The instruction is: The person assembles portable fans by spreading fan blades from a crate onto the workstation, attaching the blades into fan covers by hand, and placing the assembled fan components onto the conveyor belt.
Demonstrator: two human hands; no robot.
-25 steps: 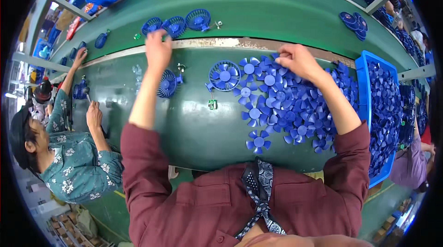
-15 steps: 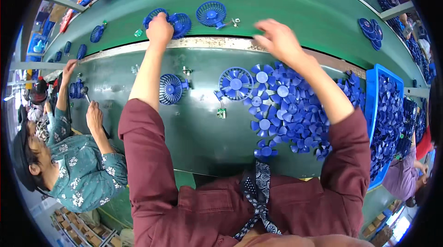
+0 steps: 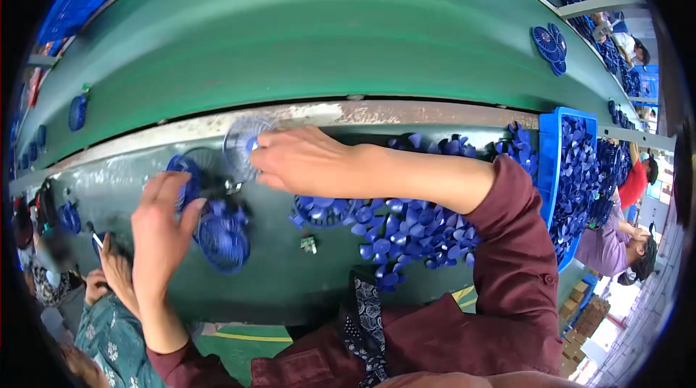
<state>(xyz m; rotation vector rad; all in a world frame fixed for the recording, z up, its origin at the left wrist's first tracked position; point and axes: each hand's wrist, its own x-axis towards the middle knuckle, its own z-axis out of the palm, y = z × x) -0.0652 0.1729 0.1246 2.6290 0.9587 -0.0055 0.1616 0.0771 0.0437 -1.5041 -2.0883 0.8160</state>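
My right hand (image 3: 304, 161) reaches across to the left, fingers closed on a round blue fan cage (image 3: 243, 143), blurred, at the strip between belt and table. My left hand (image 3: 158, 223) is over the table's left part, thumb and fingers apart, fingertips beside another blue fan cage (image 3: 190, 170). Whether they touch it I cannot tell. Between the hands lies a third fan cage (image 3: 223, 242), blurred, with a small metal part (image 3: 232, 186) above it. Under my right forearm sits a cage with a fan blade in it (image 3: 322, 211), and a small green circuit board (image 3: 309, 244) lies below.
Loose blue fan blades (image 3: 420, 232) are heaped on the right, beside a blue bin (image 3: 549, 185) full of more. A green belt (image 3: 304, 47) runs along the far side, carrying stacked cages (image 3: 549, 47). A co-worker's hand (image 3: 117, 272) is close at the left.
Both hands have come off the belt toward the table's left part, and my right hand has taken hold of a fan cage. The cages beneath my left hand have left the belt. The view has turned.
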